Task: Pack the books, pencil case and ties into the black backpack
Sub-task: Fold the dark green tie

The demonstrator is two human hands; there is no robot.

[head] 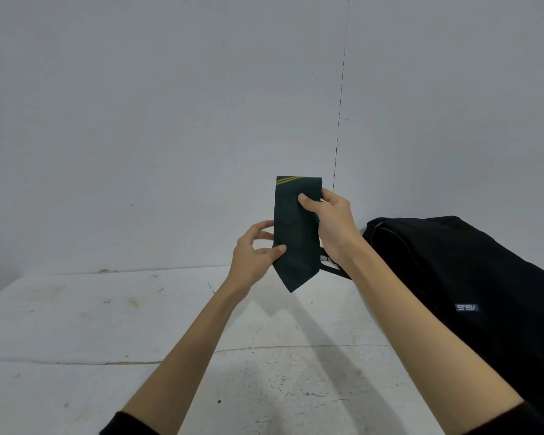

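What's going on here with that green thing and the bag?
A person holds a folded dark green tie with yellow stripes up above a white table. The right hand pinches its upper edge; the left hand pinches the lower part. The black backpack lies at the right, tie not yet inside.

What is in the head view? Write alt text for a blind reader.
Both hands hold a folded dark green tie with yellow stripes upright above a scuffed white table: left hand pinches its lower edge, right hand grips its upper part. A black backpack lies at right.
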